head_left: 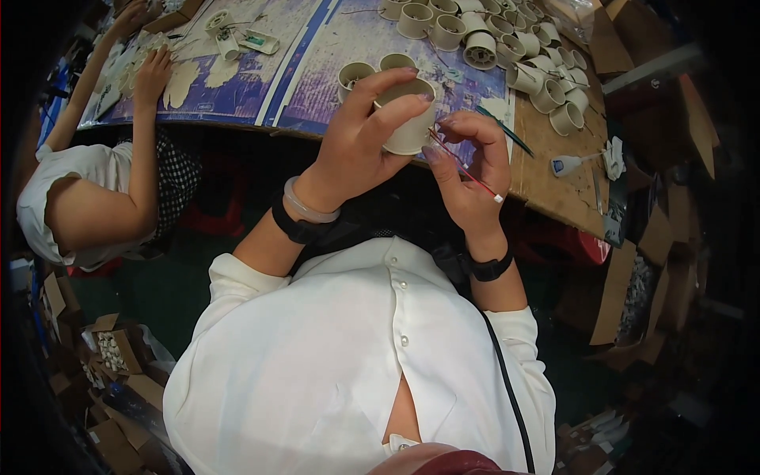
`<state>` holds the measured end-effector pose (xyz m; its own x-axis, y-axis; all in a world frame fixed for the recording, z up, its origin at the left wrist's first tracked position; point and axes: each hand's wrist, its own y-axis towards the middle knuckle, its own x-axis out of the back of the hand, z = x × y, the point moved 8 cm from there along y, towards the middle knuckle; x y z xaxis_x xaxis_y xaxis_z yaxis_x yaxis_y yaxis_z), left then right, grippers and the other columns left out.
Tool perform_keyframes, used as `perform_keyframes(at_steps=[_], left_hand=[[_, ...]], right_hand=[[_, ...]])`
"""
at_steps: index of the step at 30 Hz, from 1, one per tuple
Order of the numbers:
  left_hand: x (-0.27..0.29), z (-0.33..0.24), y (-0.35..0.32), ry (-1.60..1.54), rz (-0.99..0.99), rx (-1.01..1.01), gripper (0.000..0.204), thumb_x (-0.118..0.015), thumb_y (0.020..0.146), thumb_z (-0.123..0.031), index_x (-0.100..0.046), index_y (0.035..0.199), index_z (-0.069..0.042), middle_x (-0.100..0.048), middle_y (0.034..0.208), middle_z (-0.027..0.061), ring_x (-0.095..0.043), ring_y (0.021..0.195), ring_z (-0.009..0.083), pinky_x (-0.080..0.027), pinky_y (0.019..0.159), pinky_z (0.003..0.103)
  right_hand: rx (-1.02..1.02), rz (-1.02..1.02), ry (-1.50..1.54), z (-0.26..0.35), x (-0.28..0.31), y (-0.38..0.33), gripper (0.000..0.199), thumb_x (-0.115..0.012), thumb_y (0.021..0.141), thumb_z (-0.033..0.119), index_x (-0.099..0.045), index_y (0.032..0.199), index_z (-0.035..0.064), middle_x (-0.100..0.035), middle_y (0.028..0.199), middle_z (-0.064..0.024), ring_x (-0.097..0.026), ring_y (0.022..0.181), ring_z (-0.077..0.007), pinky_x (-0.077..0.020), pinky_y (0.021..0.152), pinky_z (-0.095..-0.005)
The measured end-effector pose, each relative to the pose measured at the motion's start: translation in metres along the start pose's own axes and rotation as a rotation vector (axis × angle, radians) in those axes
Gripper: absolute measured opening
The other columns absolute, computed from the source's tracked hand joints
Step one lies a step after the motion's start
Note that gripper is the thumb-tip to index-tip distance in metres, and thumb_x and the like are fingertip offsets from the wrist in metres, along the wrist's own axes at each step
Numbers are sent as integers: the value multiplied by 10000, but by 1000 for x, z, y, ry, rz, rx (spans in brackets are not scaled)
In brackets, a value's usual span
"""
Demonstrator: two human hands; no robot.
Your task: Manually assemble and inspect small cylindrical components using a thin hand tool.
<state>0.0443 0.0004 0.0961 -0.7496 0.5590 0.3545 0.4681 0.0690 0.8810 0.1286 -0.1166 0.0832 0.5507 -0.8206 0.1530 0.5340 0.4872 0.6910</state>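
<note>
the left hand (pixel 360 146) curls around a pale cup (pixel 410 131) over the counter's (pixel 546 178) near edge; the right hand (pixel 473 170), nearly closed, pinches red wires (pixel 459 164) beside it. the white connector (pixel 498 198) hangs unplugged; whether the far-right cups (pixel 449 33) are finished, i cannot tell.

The upper body wears a white shirt (pixel 309 340) with round, pearl-like front buttons (pixel 404 285) and sleeves (pixel 514 326) ending near the elbows. The left wrist carries a pale bangle (pixel 307 212) and a black band (pixel 294 228); the right wrist carries a black wristband (pixel 491 269). A black cable (pixel 507 380) runs down the shirt's right side.
</note>
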Motion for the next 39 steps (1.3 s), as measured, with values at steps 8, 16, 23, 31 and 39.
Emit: perform_keyframes(at_steps=[8, 16, 23, 31, 39], left_hand=[[-1, 4, -4, -41, -3, 30, 575, -773, 719, -27, -522, 1231, -102, -535, 1262, 188, -592, 1096, 345, -524, 879, 376], [-23, 36, -29, -410, 43, 503, 545, -700, 784, -49, -460, 1274, -51, -583, 1170, 162, -610, 1055, 246, -512, 873, 353], [-51, 50, -53, -728, 304, 983, 496, -624, 843, -96, -426, 1292, -20, -586, 1128, 108, -614, 979, 172, -548, 775, 327], [-61, 43, -63, -1231, 297, 1171, 498, -542, 907, -129, -384, 1369, -35, -560, 1180, 89, -613, 964, 157, -562, 662, 274], [-62, 43, -60, -997, 315, 1117, 476, -521, 911, -73, -371, 1360, -30, -548, 1191, 92, -609, 962, 147, -558, 686, 275]], right_hand=[[30, 41, -76, -7, 4, -4, 111, -701, 848, 4, -639, 938, 19, -629, 964, -93, -577, 873, -188, -464, 785, -282], [228, 79, -290, 9, 1, 0, 163, -737, 794, -33, -664, 923, 34, -653, 895, -86, -606, 781, -210, -489, 703, -285], [272, 175, -301, 6, 6, 7, 188, -749, 767, -54, -679, 911, 44, -673, 891, -88, -640, 789, -211, -511, 672, -286], [147, 155, -285, -12, 17, 11, 172, -738, 782, -63, -683, 922, 21, -685, 893, -99, -655, 819, -200, -521, 690, -284], [212, 154, -315, -5, 14, 8, 203, -748, 756, -69, -678, 920, 27, -686, 899, -98, -661, 824, -217, -522, 692, -292]])
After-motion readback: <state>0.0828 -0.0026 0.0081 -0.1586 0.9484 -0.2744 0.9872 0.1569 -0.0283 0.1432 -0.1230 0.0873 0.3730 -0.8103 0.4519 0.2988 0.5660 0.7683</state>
